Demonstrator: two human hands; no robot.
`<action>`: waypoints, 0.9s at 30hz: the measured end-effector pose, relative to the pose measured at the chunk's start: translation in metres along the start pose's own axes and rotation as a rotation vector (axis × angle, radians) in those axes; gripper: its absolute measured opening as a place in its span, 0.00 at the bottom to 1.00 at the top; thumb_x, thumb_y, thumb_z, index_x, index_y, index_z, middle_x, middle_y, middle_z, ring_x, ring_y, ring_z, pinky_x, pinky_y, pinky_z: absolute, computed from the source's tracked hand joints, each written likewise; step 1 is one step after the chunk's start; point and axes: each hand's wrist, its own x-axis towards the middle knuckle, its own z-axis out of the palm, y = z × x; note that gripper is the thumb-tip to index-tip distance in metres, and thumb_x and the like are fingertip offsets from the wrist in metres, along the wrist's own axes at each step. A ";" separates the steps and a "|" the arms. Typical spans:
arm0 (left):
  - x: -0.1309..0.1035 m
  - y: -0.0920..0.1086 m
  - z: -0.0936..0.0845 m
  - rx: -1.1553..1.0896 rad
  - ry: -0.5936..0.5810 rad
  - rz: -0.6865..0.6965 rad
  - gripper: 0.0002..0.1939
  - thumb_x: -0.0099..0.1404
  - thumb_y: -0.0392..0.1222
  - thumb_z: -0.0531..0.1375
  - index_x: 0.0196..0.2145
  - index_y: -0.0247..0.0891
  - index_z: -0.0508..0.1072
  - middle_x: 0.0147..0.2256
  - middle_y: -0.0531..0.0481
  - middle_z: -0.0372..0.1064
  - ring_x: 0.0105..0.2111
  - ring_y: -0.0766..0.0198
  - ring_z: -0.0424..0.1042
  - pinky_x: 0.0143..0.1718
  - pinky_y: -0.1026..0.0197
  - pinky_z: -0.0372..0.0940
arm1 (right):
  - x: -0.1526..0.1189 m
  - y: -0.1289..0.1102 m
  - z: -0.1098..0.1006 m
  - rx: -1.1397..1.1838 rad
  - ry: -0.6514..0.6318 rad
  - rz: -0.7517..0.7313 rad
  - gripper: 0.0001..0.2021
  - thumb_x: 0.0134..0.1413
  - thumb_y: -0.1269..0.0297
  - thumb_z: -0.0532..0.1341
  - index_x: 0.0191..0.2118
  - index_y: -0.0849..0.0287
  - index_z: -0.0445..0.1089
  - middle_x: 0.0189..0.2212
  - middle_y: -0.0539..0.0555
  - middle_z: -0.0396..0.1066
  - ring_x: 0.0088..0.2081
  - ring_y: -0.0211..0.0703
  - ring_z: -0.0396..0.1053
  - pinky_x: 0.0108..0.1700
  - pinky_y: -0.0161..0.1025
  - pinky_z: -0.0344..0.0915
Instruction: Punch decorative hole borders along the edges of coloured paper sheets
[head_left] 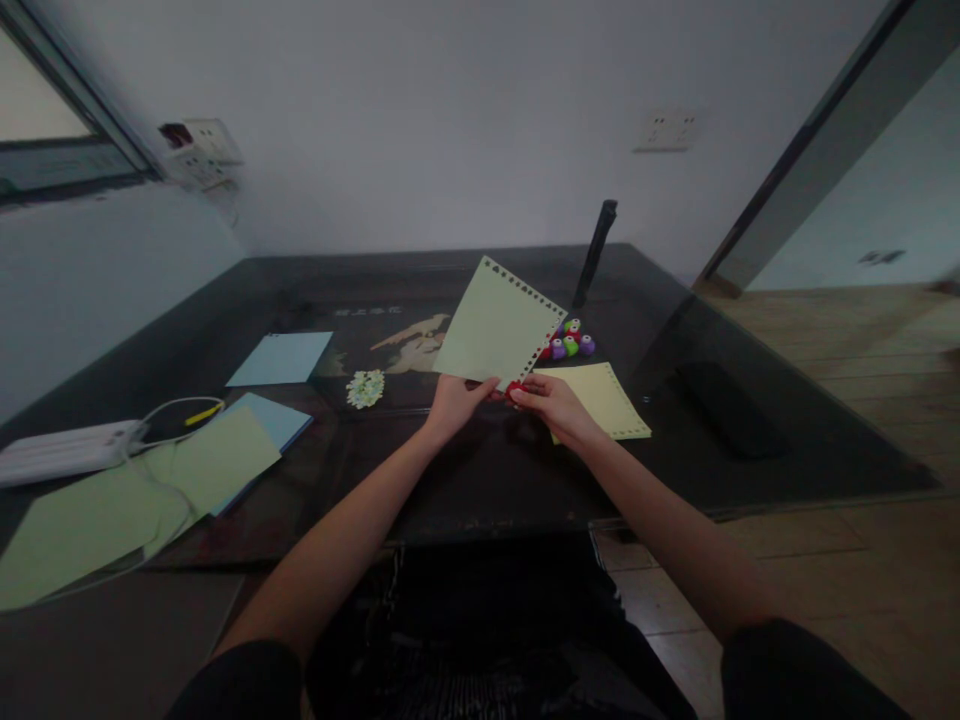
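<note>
While the green sheets (225,450) lie seemingly unpunched toward the left front corner of the surface (480,490) | pale scraps (365,389) sit left of centre | my left hand (452,408) holds a pale sheet (487,325) behind the front edge's middle, two sides holed, left side plain | my right hand (559,408) pinches a red punch (515,391) at its near corner | the cream sheet (611,400) beside is holed rightward.

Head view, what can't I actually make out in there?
All in the head view:
Red item: full shape, hidden by the fingers of the right hand.
Raised sheet: its back, turned from the camera.
White box: left end, cut off by the picture edge.
Lettering: too blurred to read.
</note>
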 end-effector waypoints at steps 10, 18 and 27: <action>-0.003 0.006 0.001 0.004 -0.004 -0.009 0.07 0.56 0.39 0.62 0.31 0.30 0.73 0.27 0.44 0.76 0.26 0.60 0.75 0.33 0.60 0.71 | 0.000 0.000 -0.002 -0.008 -0.009 -0.041 0.14 0.37 0.61 0.71 0.33 0.58 0.73 0.31 0.53 0.74 0.34 0.42 0.71 0.44 0.43 0.66; -0.003 0.006 0.005 0.008 0.021 -0.004 0.07 0.56 0.39 0.62 0.30 0.30 0.73 0.27 0.44 0.76 0.25 0.60 0.75 0.32 0.60 0.71 | 0.001 0.000 -0.003 0.009 -0.005 -0.063 0.11 0.37 0.63 0.70 0.32 0.58 0.73 0.31 0.52 0.74 0.33 0.41 0.70 0.44 0.42 0.65; -0.004 0.005 0.005 0.087 0.013 0.028 0.09 0.57 0.41 0.61 0.28 0.31 0.74 0.25 0.43 0.76 0.26 0.58 0.75 0.31 0.58 0.70 | 0.005 0.003 -0.006 0.021 -0.001 -0.088 0.13 0.35 0.63 0.71 0.31 0.60 0.73 0.29 0.52 0.74 0.34 0.42 0.71 0.45 0.44 0.64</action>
